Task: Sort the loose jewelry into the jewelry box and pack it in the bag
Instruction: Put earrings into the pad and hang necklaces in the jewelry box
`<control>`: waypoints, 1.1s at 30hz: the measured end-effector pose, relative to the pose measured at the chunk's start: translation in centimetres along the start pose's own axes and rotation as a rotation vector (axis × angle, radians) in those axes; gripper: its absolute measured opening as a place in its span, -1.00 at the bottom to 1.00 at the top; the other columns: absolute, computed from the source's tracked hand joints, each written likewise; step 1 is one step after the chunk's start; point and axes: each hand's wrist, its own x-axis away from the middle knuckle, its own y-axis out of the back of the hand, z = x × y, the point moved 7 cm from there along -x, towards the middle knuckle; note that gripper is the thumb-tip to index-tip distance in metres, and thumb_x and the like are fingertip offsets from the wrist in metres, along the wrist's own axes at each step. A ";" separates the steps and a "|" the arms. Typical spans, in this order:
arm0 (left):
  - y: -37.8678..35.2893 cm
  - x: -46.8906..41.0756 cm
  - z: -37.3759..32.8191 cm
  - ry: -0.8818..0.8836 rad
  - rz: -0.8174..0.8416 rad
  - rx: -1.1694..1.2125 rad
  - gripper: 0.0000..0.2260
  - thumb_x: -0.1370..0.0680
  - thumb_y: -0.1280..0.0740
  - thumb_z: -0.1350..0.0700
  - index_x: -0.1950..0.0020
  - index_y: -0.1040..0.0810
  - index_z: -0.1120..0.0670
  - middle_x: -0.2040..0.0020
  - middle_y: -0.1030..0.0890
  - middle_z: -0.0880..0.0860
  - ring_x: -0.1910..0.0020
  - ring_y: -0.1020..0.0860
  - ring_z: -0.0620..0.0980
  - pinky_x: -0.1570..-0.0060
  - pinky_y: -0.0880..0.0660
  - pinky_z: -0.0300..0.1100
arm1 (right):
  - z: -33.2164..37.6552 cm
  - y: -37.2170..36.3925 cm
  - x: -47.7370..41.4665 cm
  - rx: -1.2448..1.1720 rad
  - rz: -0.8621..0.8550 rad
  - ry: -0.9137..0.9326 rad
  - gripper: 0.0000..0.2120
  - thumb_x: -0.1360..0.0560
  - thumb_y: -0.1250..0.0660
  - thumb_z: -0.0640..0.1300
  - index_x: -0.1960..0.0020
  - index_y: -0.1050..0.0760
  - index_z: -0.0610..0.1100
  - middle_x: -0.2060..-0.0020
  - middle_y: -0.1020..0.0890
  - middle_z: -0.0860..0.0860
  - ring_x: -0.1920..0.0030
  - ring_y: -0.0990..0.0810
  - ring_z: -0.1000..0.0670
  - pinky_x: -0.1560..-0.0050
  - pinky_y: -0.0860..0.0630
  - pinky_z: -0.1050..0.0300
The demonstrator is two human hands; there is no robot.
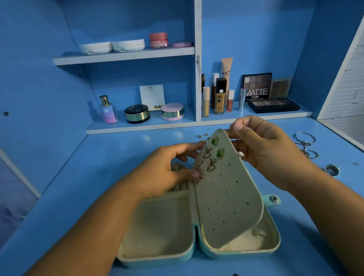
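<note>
I see open teal jewelry box [158, 259], desk [74, 196] centre. Right grip [266, 152] pinches its perforated cream earring panel [226, 194] at 12 o'clock; left grip [161, 170] pinches 9 o'clock edge. Loose gold studs [203, 136] beyond box, 12 o'clock.

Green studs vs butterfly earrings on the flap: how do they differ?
The green oval stone studs are rounded gems; the gold winged butterfly earrings are open, spiky metal shapes. The studs sit nearer the raised tip, the butterflies lower and left. Two studs show, more butterflies. Both are pinned to the beige perforated earring flap.
</note>
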 end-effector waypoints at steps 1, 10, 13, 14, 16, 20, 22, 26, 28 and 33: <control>0.1 -0.1 0.2 -0.001 0.006 0.015 -0.49 -0.46 -0.48 0.16 -0.26 -0.43 -0.30 -0.13 -0.57 -0.24 -0.16 -0.47 -0.22 -0.07 -0.49 -0.29 | -0.1 -0.3 0.0 -0.034 0.038 -0.001 -0.90 -0.53 -0.21 -0.15 0.12 -0.40 -0.18 0.25 -0.64 -0.04 0.33 -0.62 0.08 0.31 -0.53 0.27; 1.2 -0.5 1.5 -0.027 -0.031 0.062 -0.58 -0.39 -0.55 0.20 -0.15 -0.53 -0.09 -0.08 -0.62 -0.14 -0.08 -0.55 -0.14 0.10 -0.50 -0.26 | -1.3 1.2 -0.7 0.973 0.067 0.156 -0.92 -0.52 -0.31 -0.02 0.15 -0.53 0.11 -0.02 -0.58 0.14 -0.04 -0.54 0.12 -0.11 -0.48 0.13; 1.4 -0.5 1.6 -0.037 -0.051 0.063 -0.59 -0.38 -0.55 0.15 -0.17 -0.53 -0.04 -0.12 -0.62 -0.04 0.05 -0.58 -0.21 0.17 -0.52 -0.22 | -2.0 0.4 -0.4 1.252 0.230 0.209 -0.96 -0.51 -0.34 0.00 0.09 -0.58 0.11 -0.16 -0.45 0.17 -0.18 -0.38 0.16 -0.15 -0.30 0.23; 1.4 -0.5 1.5 -0.038 -0.051 0.058 -0.61 -0.39 -0.55 0.17 -0.15 -0.53 -0.05 -0.12 -0.62 -0.03 0.12 -0.56 -0.27 0.21 -0.48 -0.28 | -2.2 0.2 -0.3 1.298 0.275 0.214 -0.94 -0.50 -0.35 0.01 0.08 -0.60 0.09 -0.17 -0.43 0.16 -0.20 -0.35 0.15 -0.18 -0.30 0.22; 1.4 -0.6 1.6 -0.039 -0.051 0.063 -0.61 -0.39 -0.55 0.15 -0.13 -0.53 -0.09 -0.12 -0.62 -0.05 0.08 -0.56 -0.26 0.19 -0.49 -0.23 | -2.8 -0.1 -0.2 1.355 0.350 0.206 -0.91 -0.48 -0.38 0.03 0.07 -0.63 0.07 -0.17 -0.42 0.15 -0.20 -0.34 0.13 -0.23 -0.33 0.20; 1.4 -0.6 1.9 -0.032 -0.058 0.084 -0.61 -0.37 -0.54 0.13 -0.13 -0.55 -0.12 -0.12 -0.62 -0.07 -0.14 -0.58 -0.01 -0.02 -0.57 0.08 | -2.7 0.1 -0.3 1.350 0.371 0.186 -0.86 -0.50 -0.35 0.00 0.00 -0.66 0.05 -0.20 -0.44 0.14 -0.22 -0.34 0.13 -0.18 -0.28 0.29; 1.4 -0.6 1.9 -0.031 -0.056 0.080 -0.61 -0.38 -0.55 0.16 -0.14 -0.55 -0.11 -0.13 -0.62 -0.07 -0.14 -0.58 0.01 -0.07 -0.56 0.16 | -2.2 0.6 -0.5 1.308 0.316 0.183 -0.85 -0.53 -0.31 -0.03 -0.05 -0.64 0.07 -0.17 -0.44 0.15 -0.21 -0.35 0.14 -0.18 -0.25 0.30; 1.5 -0.5 1.9 -0.026 -0.053 0.082 -0.59 -0.37 -0.55 0.16 -0.15 -0.55 -0.10 -0.14 -0.62 -0.06 -0.14 -0.59 0.03 -0.10 -0.52 0.24 | -1.5 1.4 -0.6 1.291 0.276 0.179 -0.89 -0.53 -0.31 -0.01 0.01 -0.58 0.17 -0.09 -0.42 0.19 -0.15 -0.32 0.21 -0.17 -0.25 0.26; 1.4 -0.5 1.8 -0.019 -0.054 0.090 -0.58 -0.36 -0.55 0.14 -0.16 -0.55 -0.09 -0.14 -0.63 -0.05 -0.13 -0.59 0.02 -0.11 -0.52 0.23 | -1.7 1.1 -0.4 1.298 0.314 0.176 -0.92 -0.50 -0.35 -0.01 0.06 -0.57 0.17 -0.10 -0.44 0.18 -0.15 -0.35 0.18 -0.13 -0.26 0.28; 1.5 -0.6 1.8 -0.027 -0.056 0.087 -0.60 -0.39 -0.55 0.19 -0.16 -0.55 -0.08 -0.15 -0.63 -0.05 -0.09 -0.58 -0.07 0.02 -0.55 -0.01 | -2.8 0.3 -0.2 1.328 0.389 0.175 -0.95 -0.48 -0.39 0.01 0.07 -0.61 0.11 -0.12 -0.44 0.16 -0.18 -0.35 0.15 -0.15 -0.30 0.27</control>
